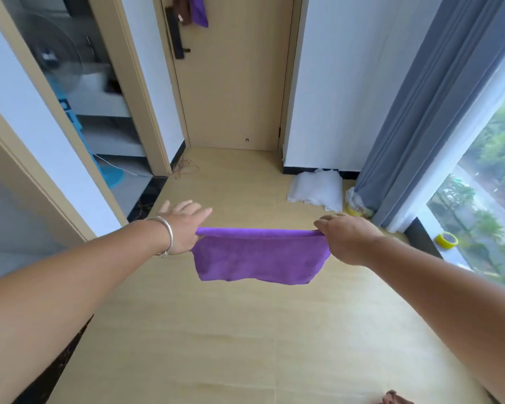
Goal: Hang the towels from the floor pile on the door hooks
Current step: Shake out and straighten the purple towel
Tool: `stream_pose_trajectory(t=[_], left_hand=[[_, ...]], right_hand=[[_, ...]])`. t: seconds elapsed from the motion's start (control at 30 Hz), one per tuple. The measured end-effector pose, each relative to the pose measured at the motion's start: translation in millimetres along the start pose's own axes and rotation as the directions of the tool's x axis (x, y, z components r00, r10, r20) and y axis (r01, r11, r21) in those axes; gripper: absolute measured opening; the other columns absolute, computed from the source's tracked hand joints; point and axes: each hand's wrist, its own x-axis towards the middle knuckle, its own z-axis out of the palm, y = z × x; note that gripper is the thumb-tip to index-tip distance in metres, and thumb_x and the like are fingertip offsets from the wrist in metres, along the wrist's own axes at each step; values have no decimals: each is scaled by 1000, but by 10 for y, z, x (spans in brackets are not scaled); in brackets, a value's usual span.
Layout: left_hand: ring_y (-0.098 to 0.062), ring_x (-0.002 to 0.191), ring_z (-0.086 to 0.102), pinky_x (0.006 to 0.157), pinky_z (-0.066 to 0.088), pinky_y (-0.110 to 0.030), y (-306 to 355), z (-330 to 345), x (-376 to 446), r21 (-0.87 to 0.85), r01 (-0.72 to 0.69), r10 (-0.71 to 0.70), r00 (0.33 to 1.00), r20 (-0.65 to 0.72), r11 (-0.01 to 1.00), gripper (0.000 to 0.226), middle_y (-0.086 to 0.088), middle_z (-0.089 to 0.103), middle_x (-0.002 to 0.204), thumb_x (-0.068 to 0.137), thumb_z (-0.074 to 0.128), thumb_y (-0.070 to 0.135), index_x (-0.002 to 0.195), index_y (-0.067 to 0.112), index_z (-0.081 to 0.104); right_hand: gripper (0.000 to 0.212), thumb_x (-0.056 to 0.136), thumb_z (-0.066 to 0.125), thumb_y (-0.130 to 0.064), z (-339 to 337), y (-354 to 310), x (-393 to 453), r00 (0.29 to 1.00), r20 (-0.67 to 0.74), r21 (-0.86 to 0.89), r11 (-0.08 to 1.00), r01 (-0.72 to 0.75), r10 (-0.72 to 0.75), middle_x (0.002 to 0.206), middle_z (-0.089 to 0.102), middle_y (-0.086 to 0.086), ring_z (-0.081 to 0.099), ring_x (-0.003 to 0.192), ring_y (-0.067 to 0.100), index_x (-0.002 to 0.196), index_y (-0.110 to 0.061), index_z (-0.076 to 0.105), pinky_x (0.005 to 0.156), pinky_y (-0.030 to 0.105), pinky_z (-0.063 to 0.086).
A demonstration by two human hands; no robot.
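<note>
Purple towel [260,258] is held spread in mid-air above the wooden floor [216,345], well short of the door [233,83], where a purple and a brown towel already hang. The top hem is pinched at its corners: left hand [184,228] closed on one, right hand [347,240] on the other. Judged light, soft, limp; the hem is best gripped for hooking.
</note>
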Motion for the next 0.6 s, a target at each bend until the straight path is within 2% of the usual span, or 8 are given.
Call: stream_pose_trajectory(t=[0.1, 0.27, 0.37, 0.6], left_hand=[[-17, 148, -5, 118, 1, -53, -98, -557, -142, -2, 61, -61, 993, -102, 998, 67, 3, 0, 161, 98, 37, 36, 153, 28, 0], [-18, 148, 3, 117, 6, -55, -261, -1448, -443, -21, 101, -103, 952, -288, 995, 70, 1, 9, 159, 98, 39, 39, 152, 26, -3], [-18, 148, 2, 117, 5, -54, -314, -1917, -628, -52, 120, -130, 927, -351, 991, 71, 1, 6, 161, 98, 40, 36, 152, 26, -4], [-19, 149, 1, 118, 3, -54, -401, -2709, -1084, -59, 135, -147, 880, -452, 989, 73, 1, 3, 162, 98, 41, 34, 153, 27, -6]], right_hand=[[31, 86, 37, -3, -640, 125, -39, 996, -84, -13, 1000, -24, 23, 116, 56, -3, 51, 112, 21, 108, -20, 53, 82, 32, 40], [21, 86, 40, -3, -1594, 260, -204, 973, -224, -41, 997, -66, 55, 110, 56, -2, 52, 109, 21, 96, -20, 45, 75, 28, 34], [16, 86, 38, -3, -2022, 309, -305, 956, -284, -40, 995, -91, 76, 106, 56, 0, 52, 106, 22, 88, -19, 37, 73, 29, 34], [16, 89, 37, -4, -2732, 352, -582, 904, -408, -27, 988, -149, 125, 113, 54, 0, 50, 114, 21, 96, -17, 45, 77, 31, 40]])
